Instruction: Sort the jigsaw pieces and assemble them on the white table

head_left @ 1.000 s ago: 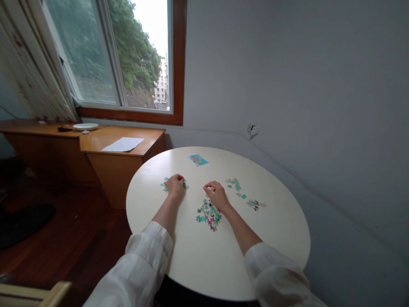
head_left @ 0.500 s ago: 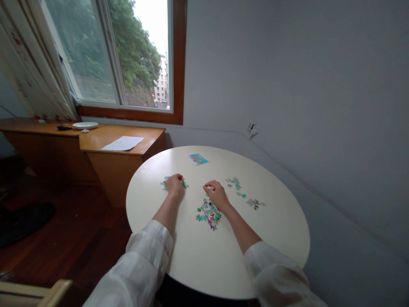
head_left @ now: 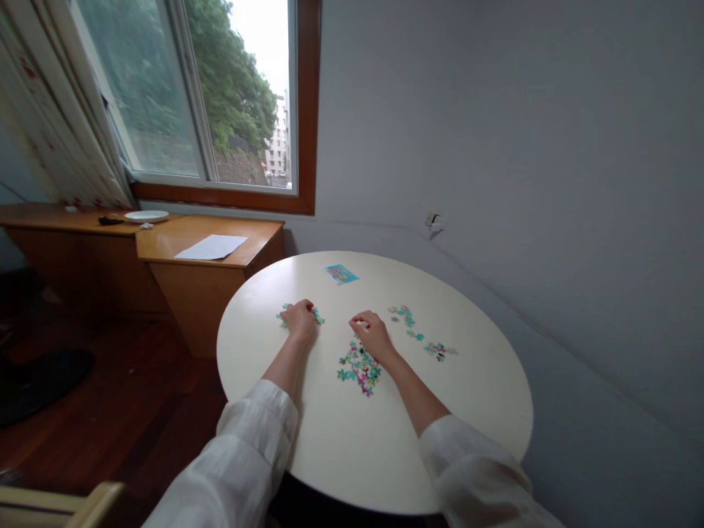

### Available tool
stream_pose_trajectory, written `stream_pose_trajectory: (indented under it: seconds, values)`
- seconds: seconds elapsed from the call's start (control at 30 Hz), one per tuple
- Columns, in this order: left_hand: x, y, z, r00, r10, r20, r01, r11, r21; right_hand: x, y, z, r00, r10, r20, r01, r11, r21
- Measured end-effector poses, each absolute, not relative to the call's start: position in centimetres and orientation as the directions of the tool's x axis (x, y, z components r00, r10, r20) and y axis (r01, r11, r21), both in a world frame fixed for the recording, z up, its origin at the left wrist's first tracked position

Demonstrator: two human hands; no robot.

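Note:
My left hand (head_left: 300,319) rests over a small group of green jigsaw puzzle pieces (head_left: 319,317) on the left of the round table. Its fingers are bent together, and whatever they hold, if anything, is hidden. My right hand (head_left: 372,331) hovers at the upper edge of a mixed pile of jigsaw puzzle pieces (head_left: 360,370) in the middle. Thumb and fingers are curled into a pinch; anything between them is too small to make out. The pile shows teal, pink, yellow and dark bits, some under the hand.
The round white table (head_left: 341,455) carries more loose puzzle pieces (head_left: 407,317) and a further cluster (head_left: 438,350) on the right. A blue picture card (head_left: 342,274) lies near the far edge. Beyond it, a wooden desk (head_left: 264,238) holds white paper (head_left: 213,247) and a white plate (head_left: 146,216).
Almost nothing differs. My left fingers have shifted very slightly over the green pieces; my right hand stays in place.

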State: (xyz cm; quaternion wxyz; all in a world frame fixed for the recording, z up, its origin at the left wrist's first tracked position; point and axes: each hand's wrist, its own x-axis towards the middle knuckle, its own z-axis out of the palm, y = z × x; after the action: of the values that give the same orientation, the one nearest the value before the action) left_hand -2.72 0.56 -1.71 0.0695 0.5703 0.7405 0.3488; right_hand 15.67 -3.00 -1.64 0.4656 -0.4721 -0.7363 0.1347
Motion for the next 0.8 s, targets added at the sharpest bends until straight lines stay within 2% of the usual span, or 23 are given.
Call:
stream_pose_trajectory:
  seconds: [0.17,0.27,0.4,0.5,0.67,0.8]
  values:
    - [-2.5,0.3,-1.3,-0.327,0.893,0.309,0.815,0.101,0.57,16.0,-2.8,-1.6,-0.116,0.82,0.561,0.572,0.517,-0.637]
    - [-2.0,0.2,-1.0,-0.278,0.893,0.354,0.829,0.037,0.558,16.4,-2.5,-1.6,-0.088,0.821,0.564,0.577,0.503,-0.644]
    - [-0.3,-0.4,-0.6,-0.091,0.932,0.35,0.83,-0.123,0.543,17.2,-1.8,-1.7,-0.026,0.831,0.556,0.586,0.463,-0.665]
    - [1.2,-1.1,-0.8,0.061,0.95,0.306,0.852,-0.209,0.48,17.7,-1.4,-2.0,0.002,0.862,0.507,0.573,0.415,-0.707]
    - [2.2,-1.8,-1.7,0.109,0.981,0.159,0.905,-0.164,0.392,18.0,-1.1,-2.6,-0.026,0.913,0.407,0.568,0.349,-0.746]
    - [1.9,-1.8,-2.0,0.08,0.989,0.127,0.93,-0.12,0.347,17.8,-1.4,-2.5,-0.154,0.923,0.354,0.586,0.373,-0.719]
